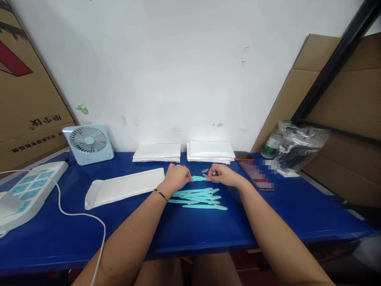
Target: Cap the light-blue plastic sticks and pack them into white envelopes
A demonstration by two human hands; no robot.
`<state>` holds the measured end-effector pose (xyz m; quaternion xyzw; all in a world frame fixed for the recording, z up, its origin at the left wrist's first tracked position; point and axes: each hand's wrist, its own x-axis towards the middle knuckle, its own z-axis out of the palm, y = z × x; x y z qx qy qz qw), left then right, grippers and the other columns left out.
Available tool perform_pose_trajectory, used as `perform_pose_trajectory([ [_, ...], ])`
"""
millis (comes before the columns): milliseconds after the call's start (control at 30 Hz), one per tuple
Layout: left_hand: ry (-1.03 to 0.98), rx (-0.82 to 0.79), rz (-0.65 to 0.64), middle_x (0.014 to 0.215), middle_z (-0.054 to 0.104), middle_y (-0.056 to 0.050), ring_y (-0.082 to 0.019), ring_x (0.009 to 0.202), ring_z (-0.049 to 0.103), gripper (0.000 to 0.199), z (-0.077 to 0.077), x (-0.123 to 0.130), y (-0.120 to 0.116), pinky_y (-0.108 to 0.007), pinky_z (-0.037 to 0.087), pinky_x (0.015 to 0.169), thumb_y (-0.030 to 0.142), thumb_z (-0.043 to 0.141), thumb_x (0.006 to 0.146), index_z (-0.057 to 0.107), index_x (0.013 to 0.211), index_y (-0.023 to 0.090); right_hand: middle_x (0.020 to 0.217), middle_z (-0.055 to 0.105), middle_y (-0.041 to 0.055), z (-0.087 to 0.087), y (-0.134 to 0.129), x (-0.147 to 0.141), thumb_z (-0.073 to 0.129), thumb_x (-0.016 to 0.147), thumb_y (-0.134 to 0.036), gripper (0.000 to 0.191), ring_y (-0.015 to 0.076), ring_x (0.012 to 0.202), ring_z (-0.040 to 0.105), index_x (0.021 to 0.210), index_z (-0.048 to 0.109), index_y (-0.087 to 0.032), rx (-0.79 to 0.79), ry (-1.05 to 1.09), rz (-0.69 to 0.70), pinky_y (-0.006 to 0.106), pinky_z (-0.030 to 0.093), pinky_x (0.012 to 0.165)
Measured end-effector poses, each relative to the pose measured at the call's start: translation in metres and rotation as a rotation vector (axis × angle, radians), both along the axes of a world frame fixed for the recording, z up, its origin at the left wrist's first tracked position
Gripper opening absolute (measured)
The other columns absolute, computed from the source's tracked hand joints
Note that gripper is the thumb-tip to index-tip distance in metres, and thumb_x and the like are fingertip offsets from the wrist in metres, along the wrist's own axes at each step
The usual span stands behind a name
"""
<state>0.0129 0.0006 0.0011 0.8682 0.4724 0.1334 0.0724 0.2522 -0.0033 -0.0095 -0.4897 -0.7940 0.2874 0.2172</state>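
My left hand (178, 177) is closed on the left end of a small bunch of turquoise sticks (199, 178). At the bunch's right end, my right hand (218, 175) has its fingertips pinched together; what exactly lies between them is too small to tell. Small clear pieces (205, 171) lie just beside the right fingertips. Nearer the front, several turquoise sticks with greyish ends (198, 194) lie in a loose pile, and one stick (205, 207) lies in front of them. A long white padded pouch (127, 186) rests left of my left hand.
Two stacks of white packets (157, 152) (210, 151) sit by the wall. A blue fan (88, 143) and a power strip (38, 190) with a cable are at left. Phones (257, 175), a bottle (272, 145) and a clear plastic bag (300, 147) are at right on the blue table (208, 232).
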Motion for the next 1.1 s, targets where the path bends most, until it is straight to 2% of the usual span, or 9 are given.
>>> perform_pose_trajectory([
  [100, -0.011, -0.04, 0.025, 0.076, 0.069, 0.002, -0.016, 0.074, 0.059, 0.019, -0.003, -0.006, 0.004, -0.032, 0.029, 0.075, 0.035, 0.059, 0.076, 0.067, 0.066, 0.022, 0.065, 0.059, 0.0009, 0.001, 0.002, 0.009, 0.065, 0.07, -0.035, 0.019, 0.0125, 0.058, 0.052, 0.073, 0.064, -0.016, -0.009, -0.021, -0.066, 0.023, 0.036, 0.053],
  [200, -0.054, -0.055, 0.029, 0.075, 0.068, 0.003, -0.015, 0.072, 0.059, 0.015, -0.003, -0.009, 0.005, -0.031, 0.03, 0.075, 0.038, 0.064, 0.071, 0.067, 0.072, 0.024, 0.067, 0.061, 0.0012, 0.005, -0.002, 0.012, 0.066, 0.069, -0.035, 0.021, 0.0128, 0.06, 0.052, 0.076, 0.066, -0.016, 0.007, -0.01, -0.097, 0.023, 0.037, 0.054],
  [300, -0.073, -0.079, -0.011, 0.075, 0.068, 0.004, -0.015, 0.071, 0.059, 0.017, 0.0, -0.006, 0.001, -0.029, 0.031, 0.074, 0.041, 0.066, 0.069, 0.068, 0.074, 0.025, 0.072, 0.061, 0.0016, 0.01, -0.009, 0.005, 0.066, 0.069, -0.037, 0.023, 0.0134, 0.064, 0.053, 0.08, 0.067, -0.017, -0.031, -0.002, 0.005, 0.023, 0.039, 0.056],
  [400, -0.054, -0.131, -0.065, 0.073, 0.068, 0.004, -0.015, 0.071, 0.06, 0.022, 0.004, -0.003, -0.005, -0.028, 0.032, 0.074, 0.047, 0.063, 0.071, 0.068, 0.071, 0.025, 0.077, 0.058, 0.0017, 0.011, -0.014, -0.005, 0.071, 0.065, -0.038, 0.023, 0.0136, 0.067, 0.052, 0.076, 0.069, -0.018, -0.036, -0.103, 0.122, 0.023, 0.038, 0.057],
  [533, 0.024, -0.173, -0.117, 0.072, 0.068, 0.003, -0.016, 0.071, 0.06, 0.03, 0.005, 0.001, -0.01, -0.029, 0.032, 0.075, 0.053, 0.062, 0.069, 0.067, 0.072, 0.024, 0.076, 0.056, 0.0012, 0.007, -0.014, -0.011, 0.07, 0.067, -0.036, 0.019, 0.0126, 0.065, 0.05, 0.073, 0.069, -0.018, -0.036, -0.166, 0.154, 0.023, 0.037, 0.057],
  [700, 0.089, -0.079, -0.077, 0.079, 0.069, -0.001, -0.018, 0.077, 0.061, 0.024, 0.002, 0.0, -0.007, -0.03, 0.033, 0.077, 0.045, 0.062, 0.072, 0.067, 0.074, 0.021, 0.078, 0.06, 0.002, 0.002, -0.007, -0.001, 0.066, 0.07, -0.033, 0.016, 0.0136, 0.067, 0.052, 0.075, 0.066, -0.017, 0.019, -0.108, 0.055, 0.024, 0.039, 0.059],
  [867, 0.05, -0.059, 0.008, 0.082, 0.069, 0.0, -0.018, 0.079, 0.06, 0.02, 0.003, -0.008, 0.0, -0.03, 0.033, 0.077, 0.042, 0.065, 0.07, 0.068, 0.077, 0.023, 0.073, 0.061, 0.0022, 0.01, -0.006, 0.014, 0.063, 0.071, -0.034, 0.02, 0.0137, 0.064, 0.052, 0.078, 0.068, -0.016, 0.016, -0.056, -0.048, 0.024, 0.038, 0.057],
  [967, -0.001, -0.051, -0.002, 0.086, 0.068, 0.0, -0.019, 0.082, 0.06, 0.026, 0.006, -0.009, -0.003, -0.029, 0.033, 0.076, 0.045, 0.066, 0.067, 0.068, 0.081, 0.024, 0.08, 0.063, 0.0026, 0.015, -0.011, 0.017, 0.07, 0.065, -0.039, 0.027, 0.0147, 0.069, 0.054, 0.08, 0.069, -0.018, -0.03, -0.078, 0.05, 0.024, 0.039, 0.06],
  [1100, -0.019, -0.129, -0.113, 0.082, 0.068, 0.002, -0.016, 0.077, 0.06, 0.031, 0.008, -0.004, -0.011, -0.028, 0.034, 0.077, 0.053, 0.058, 0.073, 0.068, 0.077, 0.024, 0.078, 0.06, 0.0017, 0.015, -0.014, 0.013, 0.075, 0.058, -0.038, 0.025, 0.0148, 0.069, 0.053, 0.073, 0.071, -0.019, -0.056, -0.217, 0.17, 0.024, 0.039, 0.061],
])
